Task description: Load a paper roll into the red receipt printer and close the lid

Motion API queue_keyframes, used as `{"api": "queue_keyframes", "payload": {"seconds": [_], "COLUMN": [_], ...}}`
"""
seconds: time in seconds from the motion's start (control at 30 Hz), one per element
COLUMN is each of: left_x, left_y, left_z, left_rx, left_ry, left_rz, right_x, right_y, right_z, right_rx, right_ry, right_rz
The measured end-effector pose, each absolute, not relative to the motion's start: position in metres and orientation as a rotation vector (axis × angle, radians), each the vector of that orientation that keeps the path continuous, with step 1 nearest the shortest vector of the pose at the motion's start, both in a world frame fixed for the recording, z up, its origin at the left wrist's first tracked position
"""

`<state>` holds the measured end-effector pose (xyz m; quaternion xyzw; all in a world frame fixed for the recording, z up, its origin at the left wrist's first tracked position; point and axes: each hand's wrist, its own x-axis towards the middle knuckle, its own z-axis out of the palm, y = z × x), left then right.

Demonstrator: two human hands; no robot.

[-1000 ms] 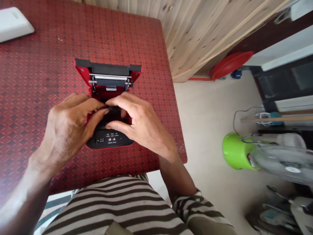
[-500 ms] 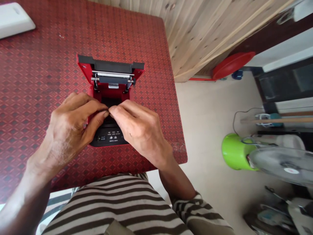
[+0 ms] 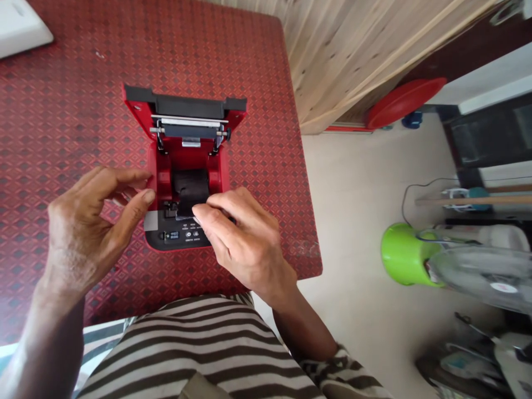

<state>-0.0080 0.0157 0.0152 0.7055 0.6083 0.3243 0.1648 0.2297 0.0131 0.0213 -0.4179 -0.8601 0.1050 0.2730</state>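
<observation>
A small red-and-black printer (image 3: 152,238) stands on the table before me, its lid (image 3: 189,105) raised at the far side. In the red bay lies a roll of black paper or film (image 3: 192,182); which material I cannot tell. Its loose end comes toward me over the printer's front part. My right hand (image 3: 243,235) pinches that end at its right edge, just above the buttons. At the printer's left side is my left hand (image 3: 97,216), thumb and fingers apart and nothing held. The thumb tip is close to the printer's left edge.
Patterned red cloth covers the table (image 3: 266,72), whose right edge drops to a pale floor. A white object (image 3: 22,27) sits at the far left corner. Off to the right are a green bucket (image 3: 399,255), a fan (image 3: 477,271) and a red basin (image 3: 405,102).
My left hand has let go and drawn back to the left, its fingers opening. My right hand has come toward me with the loose end, and the black roll now shows.
</observation>
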Motion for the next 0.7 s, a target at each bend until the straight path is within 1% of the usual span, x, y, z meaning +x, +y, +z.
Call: {"api": "queue_keyframes", "payload": {"seconds": [0.13, 0.37, 0.57, 0.63, 0.7], "left_x": [-0.007, -0.015, -0.019, -0.017, -0.013], "left_y": [0.013, 0.012, 0.013, 0.023, 0.037], "left_z": [0.013, 0.013, 0.007, 0.010, 0.017], "left_rx": [1.947, 1.875, 1.728, 1.621, 1.579], "left_ry": [1.772, 1.817, 1.812, 1.779, 1.705], "left_rz": [1.012, 1.072, 1.083, 1.188, 1.364], "right_x": [0.229, 0.231, 0.232, 0.231, 0.230], "right_y": [0.013, 0.012, 0.009, 0.009, 0.008], "right_z": [0.020, 0.018, 0.019, 0.019, 0.019], "right_rx": [-1.065, -1.014, -1.072, -1.082, -1.078], "right_ry": [-2.224, -2.182, -2.143, -2.145, -2.153], "right_rz": [0.214, 0.223, 0.212, 0.213, 0.209]}}
